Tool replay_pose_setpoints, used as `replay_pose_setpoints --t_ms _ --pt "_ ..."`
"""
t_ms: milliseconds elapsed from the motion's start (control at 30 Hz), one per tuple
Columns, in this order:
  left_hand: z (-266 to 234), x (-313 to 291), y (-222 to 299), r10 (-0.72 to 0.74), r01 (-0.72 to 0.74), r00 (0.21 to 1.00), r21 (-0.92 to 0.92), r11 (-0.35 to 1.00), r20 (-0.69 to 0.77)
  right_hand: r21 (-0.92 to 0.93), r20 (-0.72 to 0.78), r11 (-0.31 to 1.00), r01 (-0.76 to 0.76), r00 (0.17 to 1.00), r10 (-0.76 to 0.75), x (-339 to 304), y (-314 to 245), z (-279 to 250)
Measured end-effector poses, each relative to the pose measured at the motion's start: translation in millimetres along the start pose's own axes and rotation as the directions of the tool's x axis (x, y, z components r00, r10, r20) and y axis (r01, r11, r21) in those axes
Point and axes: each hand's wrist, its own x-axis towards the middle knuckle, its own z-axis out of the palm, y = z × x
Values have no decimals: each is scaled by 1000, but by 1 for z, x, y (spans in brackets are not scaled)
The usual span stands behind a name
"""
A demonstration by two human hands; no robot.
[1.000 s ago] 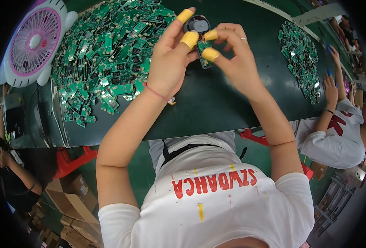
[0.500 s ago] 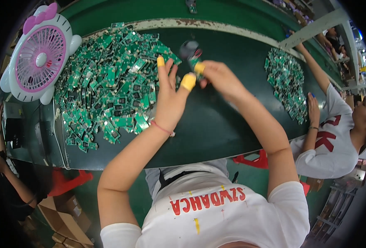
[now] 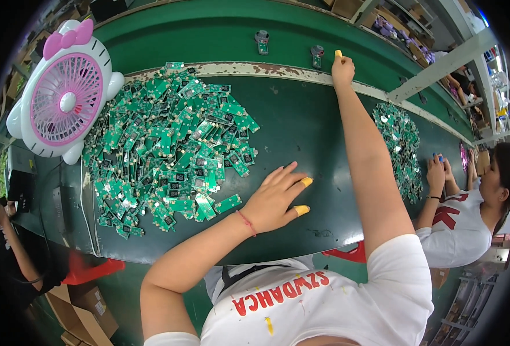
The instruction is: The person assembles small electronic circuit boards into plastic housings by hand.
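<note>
My left hand lies open, palm down and fingers spread, on the dark green tabletop beside a heap of small green circuit boards. Yellow finger cots cover its thumb and one finger. My right hand reaches out to the far edge, over the green channel behind the table. Its fingers are curled, with a yellow cot on a fingertip, and their inner side is hidden. Just left of it, apart from the fingers, stands a round grey part with a green board. A similar grey part sits farther left.
A white and pink fan stands at the left. A second heap of boards lies to the right, near a co-worker in a white shirt. A worn pale ledge borders the table's far side, and a metal post rises at right.
Both hands have parted. My right hand has moved from the heap's edge to the far channel, where a grey part now stands beside it. My left hand has come down onto the table. The view has shifted.
</note>
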Motion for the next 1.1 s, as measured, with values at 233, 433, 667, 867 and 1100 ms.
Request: replay_pose_setpoints --t_ms 233,433,667,867,1100 --pt "-4 -6 -2 -61 59 997 33 998 38 388 174 916 99 968 -178 -38 -14 -11" --pt "7 11 5 -8 3 998 68 998 62 188 270 855 483 812 -518 -57 2 -47" --pt "10 10 -7 43 -41 999 125 991 -7 179 458 869 460 743 -488 -117 -28 -92" --pt "17 -8 -7 69 -61 989 68 996 -130 445 378 787 426 708 -597 -160 -28 -114" --pt "38 -2 -15 64 -70 989 -39 997 -130 341 457 832 438 696 -554 -142 27 -95"
